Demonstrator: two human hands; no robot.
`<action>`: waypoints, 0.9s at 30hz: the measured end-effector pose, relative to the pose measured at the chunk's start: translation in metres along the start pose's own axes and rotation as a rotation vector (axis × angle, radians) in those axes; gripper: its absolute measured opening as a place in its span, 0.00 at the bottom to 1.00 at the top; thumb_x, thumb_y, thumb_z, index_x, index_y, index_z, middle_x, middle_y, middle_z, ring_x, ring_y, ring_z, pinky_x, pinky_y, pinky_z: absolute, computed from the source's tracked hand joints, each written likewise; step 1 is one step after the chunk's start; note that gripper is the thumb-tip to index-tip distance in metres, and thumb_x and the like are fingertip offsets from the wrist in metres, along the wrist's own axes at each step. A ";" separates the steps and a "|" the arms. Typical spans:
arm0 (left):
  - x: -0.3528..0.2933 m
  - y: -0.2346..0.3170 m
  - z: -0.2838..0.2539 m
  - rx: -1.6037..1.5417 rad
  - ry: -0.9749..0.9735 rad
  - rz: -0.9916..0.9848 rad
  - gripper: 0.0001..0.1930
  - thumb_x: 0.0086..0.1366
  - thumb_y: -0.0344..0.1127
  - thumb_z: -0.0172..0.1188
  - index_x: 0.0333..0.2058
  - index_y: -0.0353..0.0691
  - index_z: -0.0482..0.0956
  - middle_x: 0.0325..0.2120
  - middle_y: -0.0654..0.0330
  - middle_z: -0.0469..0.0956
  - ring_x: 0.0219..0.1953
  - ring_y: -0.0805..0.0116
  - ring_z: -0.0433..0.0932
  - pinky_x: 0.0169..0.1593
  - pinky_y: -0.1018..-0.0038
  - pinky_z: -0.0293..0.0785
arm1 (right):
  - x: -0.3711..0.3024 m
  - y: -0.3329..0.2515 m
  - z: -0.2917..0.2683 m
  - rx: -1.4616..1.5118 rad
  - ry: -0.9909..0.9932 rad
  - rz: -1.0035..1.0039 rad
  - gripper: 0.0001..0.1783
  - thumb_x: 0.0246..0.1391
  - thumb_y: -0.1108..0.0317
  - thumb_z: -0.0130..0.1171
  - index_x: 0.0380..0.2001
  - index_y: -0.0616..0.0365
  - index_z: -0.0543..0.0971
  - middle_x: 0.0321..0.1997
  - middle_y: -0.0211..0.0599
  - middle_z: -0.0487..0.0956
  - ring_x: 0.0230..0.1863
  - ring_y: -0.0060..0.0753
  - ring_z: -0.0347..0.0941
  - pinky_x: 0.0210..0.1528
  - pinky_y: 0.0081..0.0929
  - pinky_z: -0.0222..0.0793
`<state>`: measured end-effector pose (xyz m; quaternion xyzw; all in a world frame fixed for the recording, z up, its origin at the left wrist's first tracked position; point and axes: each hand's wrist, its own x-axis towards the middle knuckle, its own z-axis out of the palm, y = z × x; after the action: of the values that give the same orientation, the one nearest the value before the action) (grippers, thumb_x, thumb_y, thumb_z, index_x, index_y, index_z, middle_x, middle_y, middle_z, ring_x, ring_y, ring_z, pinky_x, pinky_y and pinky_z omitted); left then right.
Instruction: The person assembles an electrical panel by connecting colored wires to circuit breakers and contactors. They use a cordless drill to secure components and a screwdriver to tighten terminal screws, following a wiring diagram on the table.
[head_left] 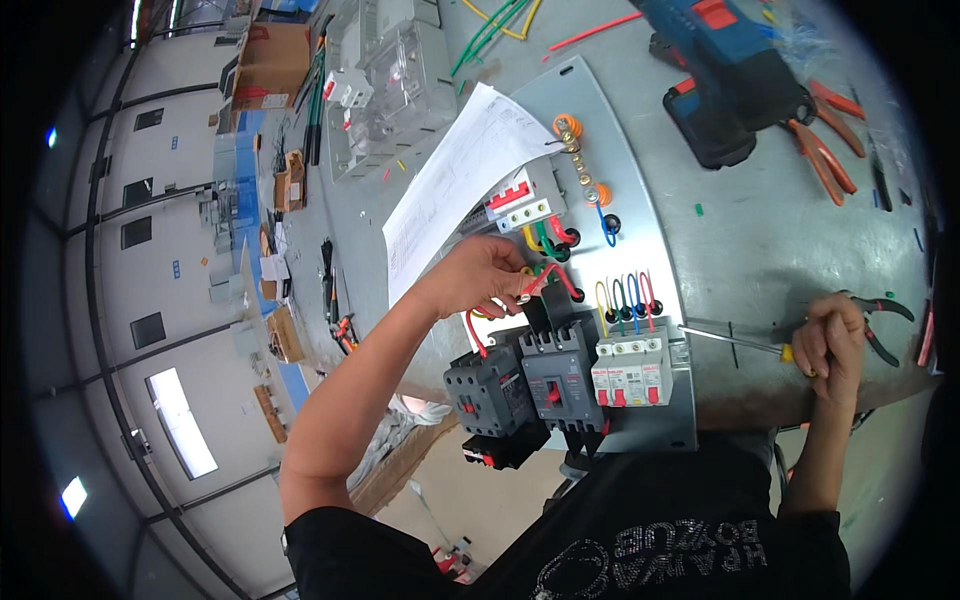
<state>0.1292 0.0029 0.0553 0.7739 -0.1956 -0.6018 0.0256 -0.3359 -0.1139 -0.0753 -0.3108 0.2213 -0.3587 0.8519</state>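
Note:
My left hand (478, 277) is closed in a pinch on the end of a short red wire (541, 281), which comes out of a hole in the metal mounting plate (645, 235). Just below my fingers sits a dark moulded-case circuit breaker (560, 380) with a red toggle. Beside it on the left is a dark contactor (487, 393), and on the right a white miniature circuit breaker (632, 372) with several coloured wires above it. At the right, my right hand (830, 345) is wrapped round a yellow-handled screwdriver (738, 341), its shaft pointing left toward the plate.
A printed paper sheet (450, 190) leans over the plate's left side, next to a white breaker with red levers (525, 200). A cordless drill (735, 90), orange-handled pliers (822, 160) and cutters (885, 310) lie at the right. A clear plastic enclosure (400, 85) stands at the far left.

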 end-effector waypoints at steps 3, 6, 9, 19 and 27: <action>0.006 -0.005 0.002 -0.020 -0.019 0.016 0.16 0.67 0.39 0.74 0.42 0.32 0.82 0.35 0.61 0.84 0.31 0.77 0.82 0.29 0.78 0.83 | -0.002 -0.002 -0.006 0.055 -0.025 0.010 0.17 0.76 0.60 0.53 0.50 0.65 0.80 0.17 0.24 0.67 0.10 0.12 0.53 0.15 0.19 0.59; 0.013 -0.002 -0.003 -0.015 -0.040 0.015 0.16 0.67 0.40 0.74 0.43 0.34 0.82 0.35 0.64 0.83 0.30 0.79 0.80 0.28 0.78 0.83 | 0.002 -0.007 -0.002 0.018 0.002 0.004 0.17 0.75 0.60 0.54 0.50 0.65 0.80 0.18 0.24 0.67 0.10 0.13 0.53 0.15 0.20 0.59; 0.013 -0.014 -0.005 -0.039 -0.072 0.008 0.20 0.65 0.44 0.75 0.46 0.36 0.82 0.38 0.62 0.82 0.36 0.76 0.82 0.33 0.75 0.87 | 0.006 -0.001 0.002 0.054 0.012 0.049 0.16 0.74 0.60 0.56 0.49 0.65 0.80 0.19 0.25 0.68 0.11 0.14 0.53 0.17 0.21 0.59; 0.001 0.018 -0.021 0.252 -0.203 -0.119 0.24 0.64 0.52 0.76 0.43 0.35 0.83 0.42 0.56 0.86 0.48 0.62 0.89 0.46 0.67 0.87 | 0.011 -0.003 0.010 0.008 -0.012 0.012 0.17 0.74 0.60 0.56 0.49 0.65 0.81 0.20 0.24 0.67 0.12 0.12 0.53 0.18 0.21 0.59; 0.005 0.007 -0.011 0.132 -0.154 -0.104 0.22 0.65 0.49 0.75 0.41 0.33 0.84 0.35 0.59 0.84 0.41 0.65 0.90 0.38 0.72 0.84 | 0.008 -0.003 0.001 0.045 0.007 0.035 0.16 0.74 0.59 0.56 0.47 0.64 0.80 0.19 0.24 0.67 0.11 0.12 0.52 0.16 0.20 0.58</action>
<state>0.1388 -0.0077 0.0562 0.7346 -0.1956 -0.6457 -0.0718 -0.3309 -0.1210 -0.0737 -0.2862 0.2214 -0.3499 0.8641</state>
